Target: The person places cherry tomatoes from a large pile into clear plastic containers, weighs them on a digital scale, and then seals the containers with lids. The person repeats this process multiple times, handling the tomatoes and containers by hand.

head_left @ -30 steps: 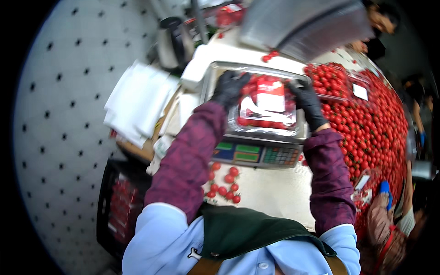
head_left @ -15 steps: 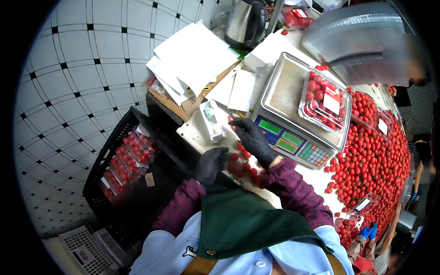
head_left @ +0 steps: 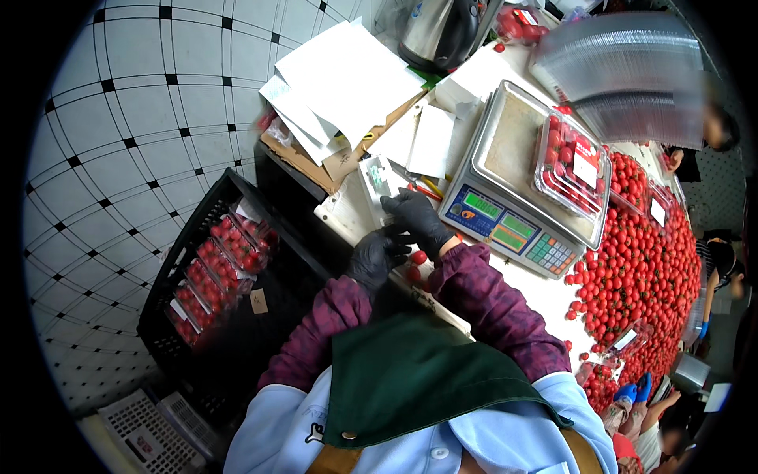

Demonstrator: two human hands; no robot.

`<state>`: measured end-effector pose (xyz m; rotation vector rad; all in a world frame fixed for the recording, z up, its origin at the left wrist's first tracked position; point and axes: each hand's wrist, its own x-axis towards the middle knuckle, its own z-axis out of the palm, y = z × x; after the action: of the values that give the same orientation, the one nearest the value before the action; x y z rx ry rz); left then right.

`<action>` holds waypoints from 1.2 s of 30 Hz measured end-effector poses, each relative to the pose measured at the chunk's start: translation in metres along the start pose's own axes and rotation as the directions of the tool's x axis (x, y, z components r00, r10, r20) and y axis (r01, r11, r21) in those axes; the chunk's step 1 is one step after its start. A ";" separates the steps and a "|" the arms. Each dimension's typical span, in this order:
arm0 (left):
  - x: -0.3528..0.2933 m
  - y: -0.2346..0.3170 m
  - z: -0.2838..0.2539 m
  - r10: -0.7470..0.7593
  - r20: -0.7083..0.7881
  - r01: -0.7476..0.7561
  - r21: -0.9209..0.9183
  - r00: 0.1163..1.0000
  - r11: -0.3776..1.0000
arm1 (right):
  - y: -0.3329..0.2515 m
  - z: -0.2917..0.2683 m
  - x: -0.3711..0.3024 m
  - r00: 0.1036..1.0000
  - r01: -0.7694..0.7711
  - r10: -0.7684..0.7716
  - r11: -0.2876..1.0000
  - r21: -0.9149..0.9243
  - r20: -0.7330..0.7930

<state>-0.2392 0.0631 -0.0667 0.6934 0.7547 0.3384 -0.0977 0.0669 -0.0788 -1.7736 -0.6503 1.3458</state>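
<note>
At the near edge of the counter (head_left: 549, 300), left hand (head_left: 374, 259) and right hand (head_left: 416, 219) close together, fingers part-curled; cannot tell if either grips anything. White box (head_left: 376, 201) forward-left of right hand, the nearer; long axis roughly away from body. Loose tomatoes (head_left: 418, 257) just right of left hand.

Loose round red tomatoes (head_left: 418, 257); glossy, whole; close together on the white tabletop (head_left: 541, 300)

My white table (head_left: 545, 294), well covered.
On it I have loose tomatoes (head_left: 417, 258) near, a white box (head_left: 376, 207) and pens (head_left: 431, 186) left, the scale (head_left: 505, 142) mid-table, a tomato heap (head_left: 643, 272) right, stacked clear trays (head_left: 620, 59) far.
</note>
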 end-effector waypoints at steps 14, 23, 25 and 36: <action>0.001 0.004 0.005 -0.132 -0.046 0.110 -0.330 0.990 0.938 | 0.060 -0.041 -0.236 0.948 -0.255 0.235 0.965 0.068 0.216; 0.015 -0.021 0.003 0.068 -0.324 -0.082 -0.030 0.943 0.996 | 0.104 -0.051 -0.237 0.956 -0.240 0.190 0.945 0.223 0.222; 0.017 -0.020 -0.006 0.049 -0.329 -0.057 -0.016 0.943 0.998 | 0.103 -0.058 -0.232 0.962 -0.204 0.156 0.957 0.207 0.224; 0.130 0.095 0.268 0.497 0.811 -0.934 0.357 0.308 -0.004 | 0.071 -0.144 -0.214 0.786 0.457 -0.222 0.837 0.300 -0.577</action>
<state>0.0403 0.0784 0.0721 2.1250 -0.1708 0.8158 -0.0299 -0.1815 -0.0059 -1.4641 -0.3185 0.6309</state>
